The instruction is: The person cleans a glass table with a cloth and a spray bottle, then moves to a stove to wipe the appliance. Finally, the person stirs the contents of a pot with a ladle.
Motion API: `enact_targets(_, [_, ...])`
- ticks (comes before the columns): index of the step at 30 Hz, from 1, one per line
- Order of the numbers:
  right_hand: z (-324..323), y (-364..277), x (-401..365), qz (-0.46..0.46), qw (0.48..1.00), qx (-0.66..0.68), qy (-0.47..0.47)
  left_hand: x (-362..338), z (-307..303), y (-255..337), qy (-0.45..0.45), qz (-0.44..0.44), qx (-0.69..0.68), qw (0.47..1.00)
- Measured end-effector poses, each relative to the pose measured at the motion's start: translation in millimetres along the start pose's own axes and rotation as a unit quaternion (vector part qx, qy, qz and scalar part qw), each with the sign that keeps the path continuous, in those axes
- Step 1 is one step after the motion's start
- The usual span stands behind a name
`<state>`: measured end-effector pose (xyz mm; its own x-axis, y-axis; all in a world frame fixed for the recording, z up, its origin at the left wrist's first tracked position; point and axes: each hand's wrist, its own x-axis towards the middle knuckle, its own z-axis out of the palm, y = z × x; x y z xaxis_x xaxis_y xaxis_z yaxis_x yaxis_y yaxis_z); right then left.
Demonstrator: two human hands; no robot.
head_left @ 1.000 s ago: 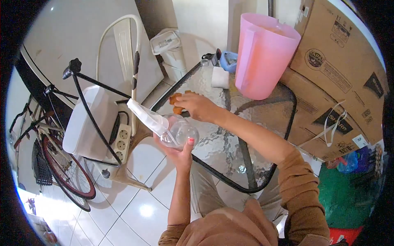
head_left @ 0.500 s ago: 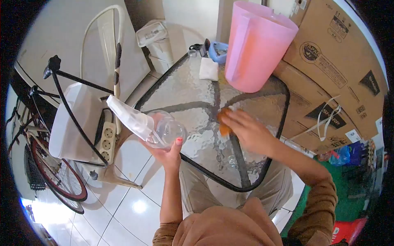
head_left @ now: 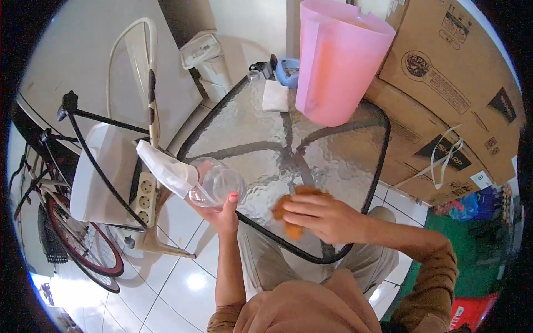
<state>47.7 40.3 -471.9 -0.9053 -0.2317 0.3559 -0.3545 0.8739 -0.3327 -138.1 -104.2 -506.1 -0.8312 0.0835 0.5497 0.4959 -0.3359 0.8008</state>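
The right hand (head_left: pixel 319 216) lay over an orange cloth (head_left: pixel 282 209) on the near part of the glass table (head_left: pixel 250 127), close to its black rim, fingers curled across the cloth and holding it down against the textured glass, with bits of orange showing past the fingertips and under the palm. The left hand (head_left: pixel 222 213) was raised beside the table's left edge, out over the tiled floor, closed around the bottom of a clear plastic container (head_left: pixel 217 180) that was tilted on its side with a white bag (head_left: pixel 164 166) sticking out of its mouth. Judging by this, the step in hand was wiping the tabletop, the cloth having reached the near side while the container was kept off the surface. The far end of the table carried a tall pink jug (head_left: pixel 338 61), a folded white napkin (head_left: pixel 275 95) and a small blue tub (head_left: pixel 287 69), so any further pass with the cloth would call for even pressure across the bumpy glass and for stopping short of those things or working round them, the jug above all, since it stood tall near the rim beside the cardboard boxes (head_left: pixel 444 83). The left hand's hold needed to stay firm, because the container hung clear of any support
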Motion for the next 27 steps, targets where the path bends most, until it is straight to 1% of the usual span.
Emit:
enact_targets(2, [-14,7,-28,0.000,1.000,-0.001,-0.017,1,5,2,0.010,0.006,0.011,1.000])
enact_targets(4, [-22,29,-40,0.076,0.996,-0.049,0.007,1,5,2,0.007,0.018,0.025,1.000])
enact_targets(5, [-24,38,-33,0.077,0.996,-0.049,0.006,1,4,1,0.006,0.016,0.025,1.000])
enact_targets(7, [-25,59,-4,0.134,0.988,-0.061,0.043,1,3,0,0.004,0.021,0.025,0.999])
enact_targets(9, [-13,74,36,0.100,0.991,-0.072,0.051,2,2,-5,0.005,0.031,0.016,0.999])
enact_targets(11, [8,94,70,0.043,0.991,-0.111,0.062,3,-1,-6,0.005,0.043,0.010,0.999])
enact_targets(13, [34,121,106,-0.018,0.994,-0.050,0.095,1,-4,-5,-0.018,-0.018,-0.036,0.999])
enact_targets(15, [37,117,141,0.026,0.993,-0.080,0.079,1,-1,-4,-0.008,-0.002,-0.023,1.000])
enact_targets(16, [42,124,157,0.024,0.993,-0.079,0.082,1,1,-4,0.002,0.012,-0.011,1.000])
enact_targets(18, [56,146,186,0.090,0.986,-0.105,0.097,2,0,-3,-0.004,0.013,-0.009,1.000])
enact_targets(19, [55,152,200,0.087,0.986,-0.102,0.099,2,-1,-3,-0.011,0.011,-0.009,1.000])
enact_targets(20, [54,159,213,0.147,0.978,-0.110,0.103,2,-2,-2,-0.010,0.013,-0.006,1.000])
enact_targets(21, [57,165,221,0.208,0.965,-0.116,0.106,1,-3,-2,-0.015,-0.007,-0.018,1.000])
enact_targets(22, [61,169,226,0.206,0.966,-0.114,0.108,1,-4,-2,-0.020,-0.026,-0.031,0.999])
enact_targets(24, [65,169,231,0.132,0.967,-0.157,0.149,2,-5,-4,-0.021,-0.012,-0.022,0.999])
enact_targets(25, [66,164,226,0.133,0.968,-0.156,0.147,1,-7,-4,-0.024,-0.018,-0.023,0.999])
enact_targets(27, [60,147,200,0.008,0.994,-0.061,0.090,1,-6,-6,-0.022,-0.024,-0.032,0.999])
